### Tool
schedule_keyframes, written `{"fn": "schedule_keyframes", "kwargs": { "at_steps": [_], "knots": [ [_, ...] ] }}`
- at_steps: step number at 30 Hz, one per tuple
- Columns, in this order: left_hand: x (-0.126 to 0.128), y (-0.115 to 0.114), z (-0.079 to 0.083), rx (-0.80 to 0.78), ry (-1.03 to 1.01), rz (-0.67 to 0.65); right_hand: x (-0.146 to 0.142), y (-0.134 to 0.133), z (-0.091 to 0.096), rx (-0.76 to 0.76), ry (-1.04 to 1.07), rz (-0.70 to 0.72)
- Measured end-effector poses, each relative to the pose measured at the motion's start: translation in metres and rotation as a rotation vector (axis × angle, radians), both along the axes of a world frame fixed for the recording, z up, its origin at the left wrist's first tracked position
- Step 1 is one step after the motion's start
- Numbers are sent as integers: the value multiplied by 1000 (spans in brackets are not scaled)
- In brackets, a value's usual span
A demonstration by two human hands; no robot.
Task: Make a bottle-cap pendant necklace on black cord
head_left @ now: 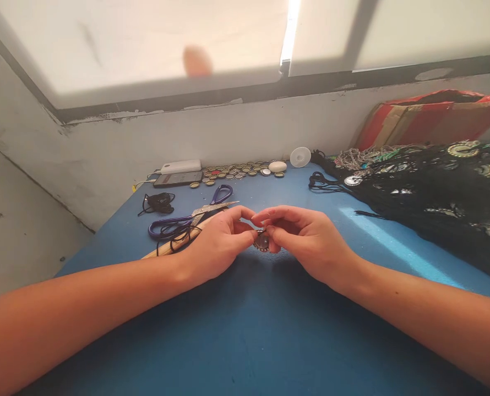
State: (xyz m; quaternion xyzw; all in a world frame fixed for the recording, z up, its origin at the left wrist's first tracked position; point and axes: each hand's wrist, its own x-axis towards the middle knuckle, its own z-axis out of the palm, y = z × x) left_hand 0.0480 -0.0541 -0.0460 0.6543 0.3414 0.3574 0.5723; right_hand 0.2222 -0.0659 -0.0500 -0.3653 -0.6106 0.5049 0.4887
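Between my two hands, just above the blue table (245,330), is a small round pendant (262,243) with a scalloped metal rim. My left hand (224,239) pinches its left edge with thumb and forefinger. From the other side my right hand (300,234) pinches it near the top, where a bit of dark cord seems to show between the fingertips. The fingers cover much of the pendant. Beside my left hand lie blue-handled scissors (170,226), partly over a wooden stick (152,254) with black cord (181,237) looped about it.
Several round metal pieces (228,171) lie along the wall, next to a phone (178,179), a white device (181,166) and a white oval object (277,166). A black cord bundle (158,203) is at left. Black corded pieces (418,187) and a red box (439,121) fill the right.
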Motion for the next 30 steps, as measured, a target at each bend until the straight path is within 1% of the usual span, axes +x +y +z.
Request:
{"fn": "schedule_keyframes", "kwargs": {
  "at_steps": [3, 8, 12, 15, 18, 20, 22, 25, 28, 30],
  "knots": [
    [-1, 2, -3, 53, 71, 13, 0, 0, 1, 15, -30, -30],
    [-2, 0, -3, 48, 169, 40, 1, 0, 1, 57, -47, -59],
    [-2, -1, 0, 56, 145, 87, 2, 0, 3, 73, -65, -131],
    [-3, 0, 2, 105, 145, 162, 1, -1, 5, 57, -127, -202],
    [-3, 1, 1, 99, 136, 219, 2, 0, 5, 32, -181, -238],
    [-3, 1, 1, 91, 119, 240, 2, 0, 5, -14, -197, -195],
    [-3, 0, 1, 88, 107, 244, 2, 2, 4, -66, -191, -111],
    [-3, -1, 1, 86, 100, 232, 1, 3, 3, -104, -137, -21],
    [-2, -1, 0, 97, 121, 263, -1, 3, 3, -120, -95, -7],
    [-2, -1, 0, 157, 98, 306, -1, 3, 4, -119, -118, -30]
  ]
}}
